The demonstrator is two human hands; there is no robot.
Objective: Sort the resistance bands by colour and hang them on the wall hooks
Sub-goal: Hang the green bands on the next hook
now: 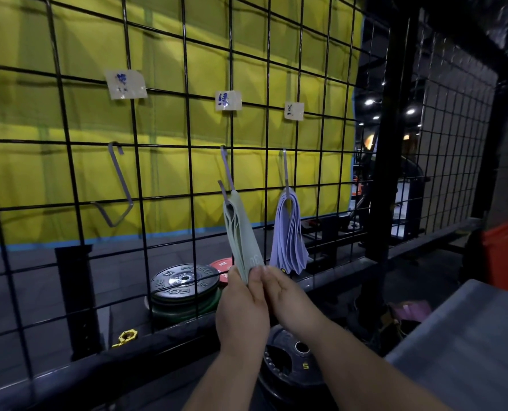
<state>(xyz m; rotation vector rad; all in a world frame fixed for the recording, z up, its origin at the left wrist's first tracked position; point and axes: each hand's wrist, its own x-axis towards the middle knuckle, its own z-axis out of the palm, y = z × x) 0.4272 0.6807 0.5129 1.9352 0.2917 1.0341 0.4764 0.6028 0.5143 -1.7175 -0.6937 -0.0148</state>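
Note:
Several pale green resistance bands (239,232) hang in a bunch from the middle metal hook (227,173) on the black wire grid. My left hand (242,310) pinches their lower ends. My right hand (288,298) sits just right of it, fingertips against the same band ends. A bunch of several lilac bands (288,232) hangs from the hook (285,170) to the right. The large hook (119,185) to the left carries nothing. Paper labels (228,100) are taped to the grid above each hook.
Behind the wire grid (164,143) lie stacked black weight plates (184,287) and a red plate (221,266). A yellow collar (125,337) sits on the low rail. A grey surface (466,345) is at my lower right, with pink bands (413,311) beyond it.

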